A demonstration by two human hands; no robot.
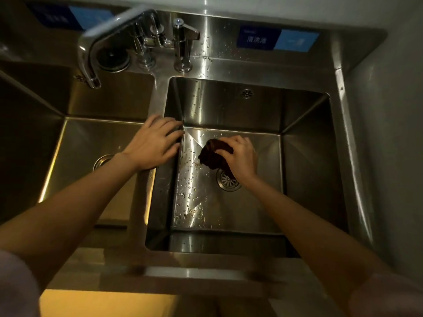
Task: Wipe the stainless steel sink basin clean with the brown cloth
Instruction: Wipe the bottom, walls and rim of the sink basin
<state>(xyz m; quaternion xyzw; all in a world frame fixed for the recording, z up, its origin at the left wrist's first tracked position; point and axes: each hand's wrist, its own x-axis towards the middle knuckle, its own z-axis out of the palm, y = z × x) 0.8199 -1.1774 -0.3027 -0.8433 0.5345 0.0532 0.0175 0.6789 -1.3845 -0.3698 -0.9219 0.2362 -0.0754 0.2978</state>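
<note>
The right stainless steel basin (pixel 251 202) is deep, with water drops on its left floor and back wall. Bunched in my right hand (pixel 240 157) is the brown cloth (pixel 211 154), pressed on the basin floor just above the round drain strainer (pixel 227 181). My left hand (pixel 155 143) lies flat with fingers spread on the divider ridge (pixel 146 191) between the two basins, holding nothing.
A second basin (pixel 75 156) with its own drain lies to the left. The swivel faucet spout (pixel 91 49) hangs over that left basin, with taps (pixel 183 42) on the back ledge. A wall stands close on the right. Blue labels sit on the backsplash.
</note>
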